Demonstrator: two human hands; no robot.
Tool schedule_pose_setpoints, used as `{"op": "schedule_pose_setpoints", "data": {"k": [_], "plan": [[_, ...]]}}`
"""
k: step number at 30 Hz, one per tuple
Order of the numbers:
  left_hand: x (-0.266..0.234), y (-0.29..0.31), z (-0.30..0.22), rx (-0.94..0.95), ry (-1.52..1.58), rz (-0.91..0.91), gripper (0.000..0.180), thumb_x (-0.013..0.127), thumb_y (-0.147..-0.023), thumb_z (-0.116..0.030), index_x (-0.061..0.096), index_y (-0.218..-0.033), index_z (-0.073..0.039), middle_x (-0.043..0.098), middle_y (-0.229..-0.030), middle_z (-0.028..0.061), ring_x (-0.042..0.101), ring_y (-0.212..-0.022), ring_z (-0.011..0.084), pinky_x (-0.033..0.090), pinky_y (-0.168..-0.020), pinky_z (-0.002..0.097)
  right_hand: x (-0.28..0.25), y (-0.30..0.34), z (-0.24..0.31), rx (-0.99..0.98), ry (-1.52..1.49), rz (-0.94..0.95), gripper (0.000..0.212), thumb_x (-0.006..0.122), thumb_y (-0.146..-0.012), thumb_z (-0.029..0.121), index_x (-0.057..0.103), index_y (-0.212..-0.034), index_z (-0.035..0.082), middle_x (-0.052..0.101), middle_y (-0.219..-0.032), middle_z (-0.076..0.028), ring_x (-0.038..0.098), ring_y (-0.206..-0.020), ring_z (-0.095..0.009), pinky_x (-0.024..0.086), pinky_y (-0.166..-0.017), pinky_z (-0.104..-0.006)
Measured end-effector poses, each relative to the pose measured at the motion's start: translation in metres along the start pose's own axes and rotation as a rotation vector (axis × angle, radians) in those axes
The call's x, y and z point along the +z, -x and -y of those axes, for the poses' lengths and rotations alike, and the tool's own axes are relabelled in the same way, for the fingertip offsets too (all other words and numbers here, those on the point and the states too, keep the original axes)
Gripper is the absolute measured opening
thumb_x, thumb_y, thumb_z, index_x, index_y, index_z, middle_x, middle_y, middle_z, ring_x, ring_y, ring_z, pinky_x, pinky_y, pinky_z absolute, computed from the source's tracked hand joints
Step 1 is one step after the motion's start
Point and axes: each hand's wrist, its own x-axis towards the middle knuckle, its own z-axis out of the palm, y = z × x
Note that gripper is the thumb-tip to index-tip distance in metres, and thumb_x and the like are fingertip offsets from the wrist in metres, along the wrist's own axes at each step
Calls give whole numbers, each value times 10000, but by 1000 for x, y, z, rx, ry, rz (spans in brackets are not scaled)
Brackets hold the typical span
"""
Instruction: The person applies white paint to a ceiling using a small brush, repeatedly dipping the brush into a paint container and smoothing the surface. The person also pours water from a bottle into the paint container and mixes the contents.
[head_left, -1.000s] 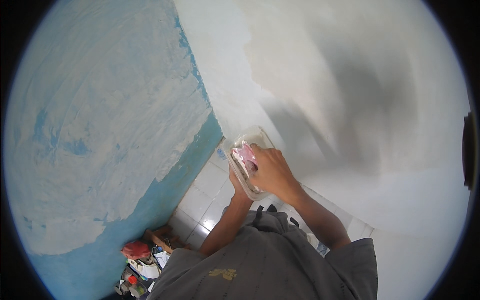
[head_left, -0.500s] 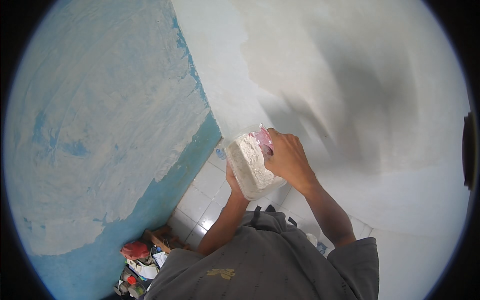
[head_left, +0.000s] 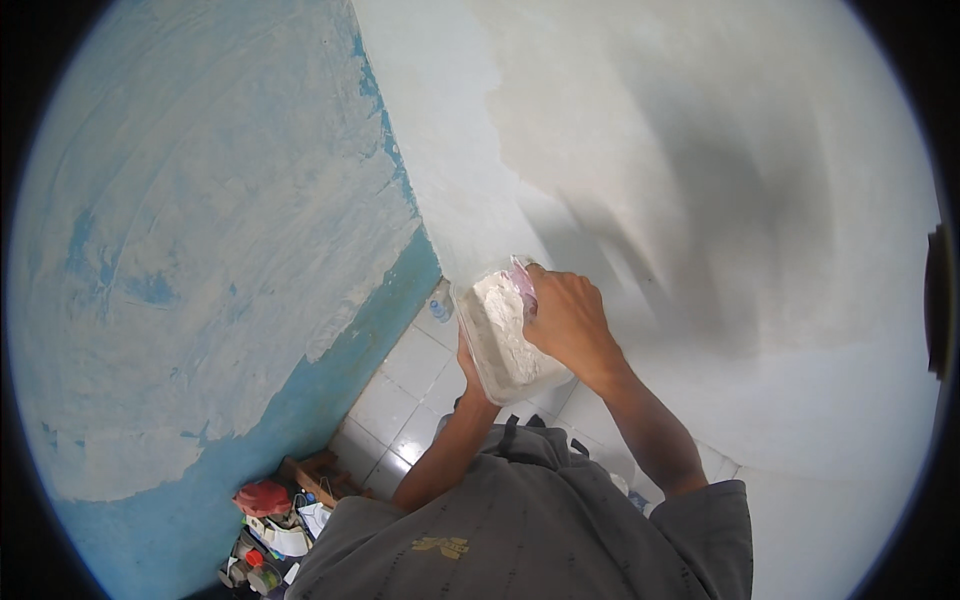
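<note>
My left hand supports a clear rectangular plastic tub from its left side and below; most of its fingers are hidden behind the tub. Inside is white, paste-like putty, piled toward the middle and right. My right hand is closed around a pinkish putty scraper, its edge smeared with white, at the tub's far right part. How deep the scraper sits in the putty is hidden by my fingers.
To the left is a blue wall largely coated in pale putty. A white wall with a greyish patch meets it at a corner. White floor tiles lie below. A cluttered heap sits at the lower left, beside a wooden piece.
My right hand and the scraper have shifted slightly left and down over the tub. The tub is tilted a little differently, and the putty's surface looks smoother.
</note>
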Motion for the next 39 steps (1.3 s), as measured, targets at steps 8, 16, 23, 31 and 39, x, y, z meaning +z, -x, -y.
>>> {"op": "schedule_pose_setpoints", "data": {"k": [8,16,23,31,39], "plan": [[-11,-1,2,18,51,92,603,374,-990,-471,377,-1447,-77,484,-1402,147,523,-1243,302,458,-1024,467,-8,11,5,-45,-97,-112,253,628,-715,16,611,-960,-48,649,-807,-243,634,-790,-426,499,-727,-482],[3,-6,7,101,-35,64,540,336,-1014,-421,390,-1435,-89,522,-1350,129,541,-1208,274,440,-1034,436,9,14,11,-7,-226,-47,255,649,-702,45,591,-930,-53,632,-783,-272,625,-792,-447,494,-734,-492],[-5,-1,9,104,-308,-133,572,307,-1011,-477,410,-1421,-92,535,-1329,128,566,-1172,270,465,-1009,429,22,14,5,31,-261,-53,259,646,-691,40,608,-926,-61,635,-773,-283,631,-784,-460,505,-740,-498],[-1,-1,12,-25,6,-68,597,342,-994,-495,400,-1426,-87,527,-1346,141,551,-1206,302,460,-1018,455,1,10,-3,88,-117,-76,233,613,-697,4,624,-923,-49,651,-802,-257,638,-796,-442,506,-745,-496],[8,-5,12,-15,-61,-110,604,348,-994,-518,424,-1405,-82,540,-1330,137,556,-1202,287,466,-1009,452,10,14,-12,101,-47,-25,193,612,-698,1,617,-887,-38,649,-805,-239,635,-798,-426,498,-738,-499]]}}
